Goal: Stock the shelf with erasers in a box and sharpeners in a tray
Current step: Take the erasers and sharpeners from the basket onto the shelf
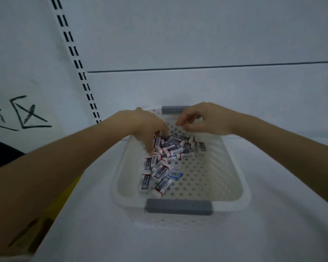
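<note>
A white perforated plastic box (pixel 223 167) with grey handle grips stands on the white shelf (pixel 102 233). Several white erasers (pixel 167 154) in dark printed sleeves lie heaped in its far left half. My left hand (pixel 150 127) reaches down into the heap, fingertips among the erasers; whether it grips one is hidden. Above the far end of the box hovers my right hand (pixel 203 119), its fingers curled and apart with nothing visible in them. No sharpeners or tray are in view.
The shelf's white back panel (pixel 197 44) rises right behind the box. A slotted upright (pixel 78 59) runs down at the left, beside a panel with black handwritten characters (pixel 23 114). Something yellow (pixel 61 191) shows under my left forearm at the shelf's left edge.
</note>
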{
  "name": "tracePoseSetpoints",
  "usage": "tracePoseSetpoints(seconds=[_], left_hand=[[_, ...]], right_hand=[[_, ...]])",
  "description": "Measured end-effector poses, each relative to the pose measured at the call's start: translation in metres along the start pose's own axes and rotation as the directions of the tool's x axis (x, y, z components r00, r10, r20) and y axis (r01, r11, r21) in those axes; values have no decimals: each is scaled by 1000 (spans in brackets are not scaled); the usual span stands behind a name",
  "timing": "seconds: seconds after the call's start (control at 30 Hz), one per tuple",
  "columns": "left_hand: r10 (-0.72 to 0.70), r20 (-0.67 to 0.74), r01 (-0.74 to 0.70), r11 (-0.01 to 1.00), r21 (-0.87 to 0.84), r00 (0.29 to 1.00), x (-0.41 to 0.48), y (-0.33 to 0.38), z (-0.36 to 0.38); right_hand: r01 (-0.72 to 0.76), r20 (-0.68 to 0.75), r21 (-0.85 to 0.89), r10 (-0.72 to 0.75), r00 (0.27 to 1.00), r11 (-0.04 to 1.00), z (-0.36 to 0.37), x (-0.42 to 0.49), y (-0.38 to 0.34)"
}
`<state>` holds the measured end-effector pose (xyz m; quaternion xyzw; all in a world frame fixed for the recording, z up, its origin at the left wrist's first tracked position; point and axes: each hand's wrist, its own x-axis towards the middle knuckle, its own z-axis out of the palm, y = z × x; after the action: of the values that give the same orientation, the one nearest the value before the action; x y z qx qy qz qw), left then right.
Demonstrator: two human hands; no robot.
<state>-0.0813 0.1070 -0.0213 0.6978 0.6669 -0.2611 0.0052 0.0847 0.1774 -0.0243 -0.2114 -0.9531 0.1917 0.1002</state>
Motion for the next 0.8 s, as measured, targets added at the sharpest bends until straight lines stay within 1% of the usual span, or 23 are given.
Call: tracePoseSetpoints(seconds=[0.1, 0.17, 0.27, 0.33, 0.37, 0.4, 0.47, 0.53, 0.6, 0.67, 0.8], left_hand=[[32, -46, -33, 999, -37, 998, 0, 0, 1], [59, -34, -63, 990, -129, 998, 0, -3, 0], [107, -6, -103, 941, -323, 994, -3, -9, -4], [117, 27, -98, 921, -377, 993, -5, -11, -8], [112, 51, -86, 930, -357, 992, -6, -11, -9], [96, 80, -68, 952, -297, 992, -5, -9, -9], [33, 137, -18, 994, -111, 990, -3, -4, -8], [-38, 156, 35, 999, 22, 987, -1, 2, -6], [-57, 140, 48, 997, 64, 989, -2, 7, -5], [-46, 114, 35, 995, 93, 992, -4, 9, -3], [-43, 76, 34, 993, 111, 996, -7, 13, -2]], right_hand=[[-23, -3, -1, 23, 1000, 1000, 0, 0, -1], [-30, 0, 2, 30, 1000, 1000, 1, 0, -2], [-40, 24, 0, 40, 999, 999, 3, 0, -2], [-41, 38, -2, 41, 998, 999, 2, 1, -1], [-43, 41, -1, 43, 998, 999, 1, 1, -1], [-42, 42, 2, 42, 998, 999, 1, 1, -1], [-31, 39, 20, 30, 999, 999, 1, 1, -1], [-17, 36, 32, 15, 999, 999, 2, 1, 0], [-7, 41, 27, 5, 999, 1000, 2, 0, 1], [6, 39, 23, -7, 999, 1000, 1, 1, 2], [15, 36, 33, -16, 999, 999, 1, 1, 3]])
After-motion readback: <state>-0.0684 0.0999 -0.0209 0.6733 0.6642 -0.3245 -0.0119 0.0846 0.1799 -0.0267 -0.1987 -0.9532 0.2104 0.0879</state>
